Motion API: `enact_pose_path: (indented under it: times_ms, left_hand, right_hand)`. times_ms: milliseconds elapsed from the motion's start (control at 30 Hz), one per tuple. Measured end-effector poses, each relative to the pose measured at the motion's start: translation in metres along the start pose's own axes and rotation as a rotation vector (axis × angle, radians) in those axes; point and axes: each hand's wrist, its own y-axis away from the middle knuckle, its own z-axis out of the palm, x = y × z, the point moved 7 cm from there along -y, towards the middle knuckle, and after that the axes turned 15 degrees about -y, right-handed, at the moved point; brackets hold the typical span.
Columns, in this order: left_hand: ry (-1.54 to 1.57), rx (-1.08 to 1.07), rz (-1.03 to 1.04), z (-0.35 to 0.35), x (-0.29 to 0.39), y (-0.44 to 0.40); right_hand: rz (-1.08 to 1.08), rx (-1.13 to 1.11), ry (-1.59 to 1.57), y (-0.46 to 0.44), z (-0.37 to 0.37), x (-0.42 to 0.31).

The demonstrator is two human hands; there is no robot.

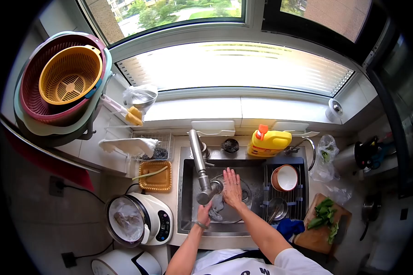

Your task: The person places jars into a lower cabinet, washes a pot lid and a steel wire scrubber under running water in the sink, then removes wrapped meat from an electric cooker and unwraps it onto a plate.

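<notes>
The right hand [232, 185] is flat in the sink [187, 204], palm down, with its fingers straight and a little spread; it is over a clear round thing [247, 195], but I cannot tell how hard it presses; the left hand [204, 214] is curled beside a grey cloth [217, 207], and the tap [199, 158] hides some fingers, so I cannot tell if it pinches the cloth; the cloth lies in the sink, between the two hands.

The round thing may be slick if wet; a hard push near its edge could make it tip or slide, and it could bang the sink wall; the tap's head is low and close to the left hand, so a fast lift could bump the knuckles; a bowl [287, 178] and a small pan [279, 210] are on the rack [266, 183] to the right; a wide swing of the right arm could knock the pan and make it fall.
</notes>
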Motion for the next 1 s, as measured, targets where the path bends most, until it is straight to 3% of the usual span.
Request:
enact_pose_path:
  times_ms: [100,167,200,233,267,333,367,433,500,567,633,667,733,800,867,900,967,1000]
  left_hand:
    - [-0.034,0.078,0.041,-0.025,0.006,-0.001]
    - [-0.011,0.120,0.021,-0.042,-0.003,-0.014]
    - [-0.024,0.153,0.125,-0.041,0.006,-0.017]
    - [-0.019,0.150,0.125,-0.039,0.007,-0.025]
    - [-0.263,0.268,0.180,-0.044,0.015,-0.031]
    - [-0.762,0.514,0.274,-0.033,0.044,-0.029]
    - [-0.758,0.511,0.273,-0.028,0.039,-0.034]
    - [-1.152,0.575,0.153,-0.024,0.025,-0.051]
    - [-1.138,0.495,0.271,-0.006,0.016,-0.055]
    - [-1.802,0.509,0.375,0.020,0.007,-0.056]
    - [-1.917,0.239,0.221,0.050,0.013,-0.057]
    - [-1.721,0.056,0.044,0.073,0.033,-0.043]
    - [-1.531,-0.142,-0.029,0.107,0.044,-0.028]
    - [-1.550,-0.165,0.065,0.125,0.040,-0.027]
    - [-1.358,-0.020,0.622,0.140,0.046,-0.020]
    - [-1.360,-0.015,0.617,0.133,0.042,-0.022]
    - [-0.992,-0.446,0.572,0.132,0.024,-0.019]
    - [-0.979,-0.469,0.684,0.132,0.034,-0.003]
  right_hand:
    - [-0.040,0.112,0.185,0.018,-0.027,0.029]
    - [0.278,0.041,-0.203,0.033,-0.032,0.071]
    - [0.278,0.040,-0.197,0.038,-0.040,0.073]
    - [0.534,-0.049,-0.732,0.048,-0.034,0.083]
    - [0.780,-0.141,-1.271,0.060,-0.023,0.080]
    - [0.717,-0.082,-1.354,0.069,-0.034,0.067]
    - [0.652,-0.027,-1.441,0.073,-0.040,0.059]
    - [0.633,0.029,-1.441,0.082,-0.050,0.047]
    - [0.614,0.083,-1.441,0.086,-0.059,0.038]
    - [0.648,0.146,-1.402,0.091,-0.065,0.035]
    - [0.635,0.134,-1.393,0.092,-0.059,0.033]
    - [0.621,0.116,-1.385,0.092,-0.055,0.032]
    - [0.629,0.093,-1.402,0.094,-0.040,0.037]
    - [0.651,0.089,-1.394,0.098,-0.028,0.039]
    - [0.667,0.055,-1.285,0.096,-0.028,0.046]
    - [0.681,0.024,-1.175,0.094,-0.028,0.048]
    - [0.652,0.096,-1.253,0.087,-0.035,0.052]
    - [0.681,0.133,-1.286,0.087,-0.041,0.059]
